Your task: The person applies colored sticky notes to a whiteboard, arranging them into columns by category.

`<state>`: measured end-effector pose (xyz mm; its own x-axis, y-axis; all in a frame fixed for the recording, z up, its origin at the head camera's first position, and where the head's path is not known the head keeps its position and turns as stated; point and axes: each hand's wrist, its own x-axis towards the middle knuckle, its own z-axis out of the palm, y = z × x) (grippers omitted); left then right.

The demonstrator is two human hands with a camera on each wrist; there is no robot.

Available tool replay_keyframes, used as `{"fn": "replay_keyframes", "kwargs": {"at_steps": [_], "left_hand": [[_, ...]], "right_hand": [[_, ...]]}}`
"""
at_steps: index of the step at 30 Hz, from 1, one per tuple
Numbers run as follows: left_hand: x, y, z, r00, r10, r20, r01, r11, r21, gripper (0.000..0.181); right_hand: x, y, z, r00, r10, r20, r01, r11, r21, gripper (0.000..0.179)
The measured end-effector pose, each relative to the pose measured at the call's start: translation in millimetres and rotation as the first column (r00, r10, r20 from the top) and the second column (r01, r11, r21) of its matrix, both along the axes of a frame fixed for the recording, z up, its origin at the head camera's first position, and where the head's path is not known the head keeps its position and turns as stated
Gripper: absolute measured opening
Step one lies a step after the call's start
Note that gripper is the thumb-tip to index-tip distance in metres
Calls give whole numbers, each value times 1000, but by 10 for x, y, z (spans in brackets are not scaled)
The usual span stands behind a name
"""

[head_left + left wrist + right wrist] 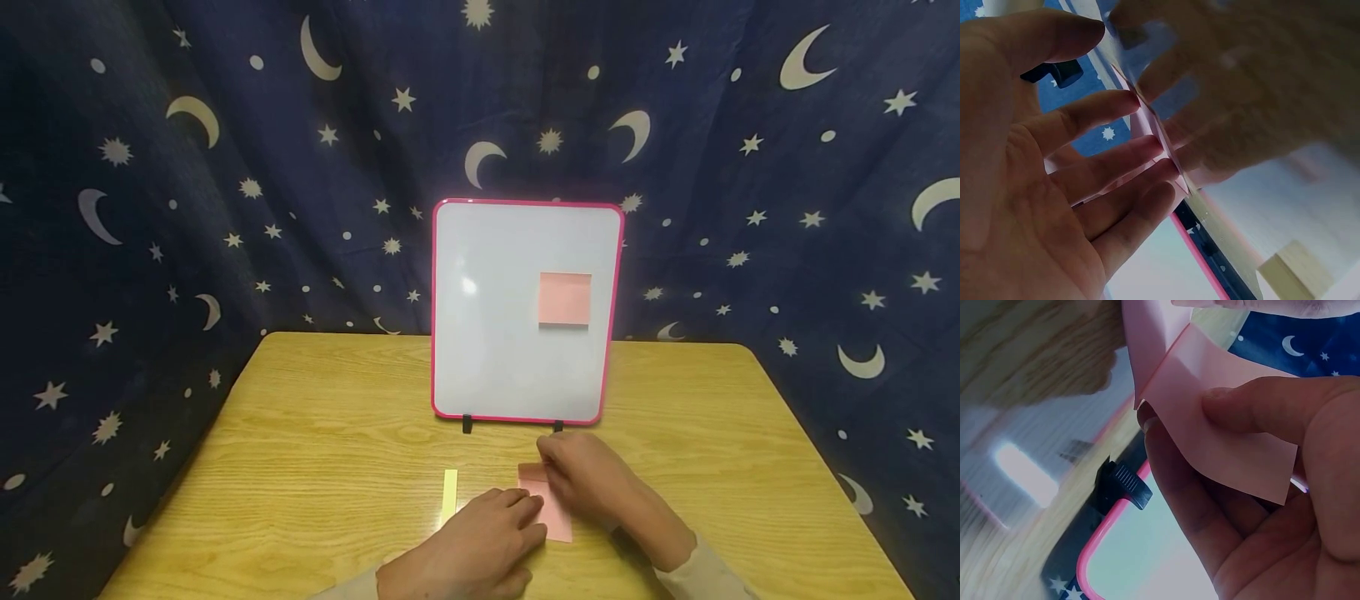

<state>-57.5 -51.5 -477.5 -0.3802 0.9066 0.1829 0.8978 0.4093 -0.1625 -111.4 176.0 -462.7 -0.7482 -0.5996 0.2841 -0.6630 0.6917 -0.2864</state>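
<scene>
On the table, my left hand point(483, 546) lies with its fingers extended, fingertips touching a pink sticky note point(557, 521). My right hand point(592, 475) pinches a raised part of pink paper between thumb and fingers. In the right wrist view that raised pink sheet point(1235, 447) bends up along a straight line, with more pink paper point(1150, 344) beyond it. Seen from the left wrist, the fingertips point(1154, 145) press along the paper's edge. Left of the pink paper is a narrow yellow strip point(449, 493), its near end hidden by my left hand.
A whiteboard point(495, 358) with a pink frame stands upright behind the hands on black feet point(467, 424). Another pink sticky note point(565, 298) is stuck on its right half. A dark blue curtain point(360, 192) with moons and stars surrounds the wooden table point(322, 442).
</scene>
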Motion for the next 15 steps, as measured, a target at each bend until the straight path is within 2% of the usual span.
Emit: {"fn": "replay_keyframes", "kwargs": {"at_steps": [10, 15], "left_hand": [[0, 6, 0, 1000, 4, 8, -4, 1000, -11, 35], [5, 2, -9, 1000, 2, 17, -2, 1000, -2, 34]], "right_hand": [[-33, 12, 7, 999, -38, 11, 38, 999, -2, 38], [-64, 47, 44, 995, -86, -41, 85, 996, -16, 36]]}}
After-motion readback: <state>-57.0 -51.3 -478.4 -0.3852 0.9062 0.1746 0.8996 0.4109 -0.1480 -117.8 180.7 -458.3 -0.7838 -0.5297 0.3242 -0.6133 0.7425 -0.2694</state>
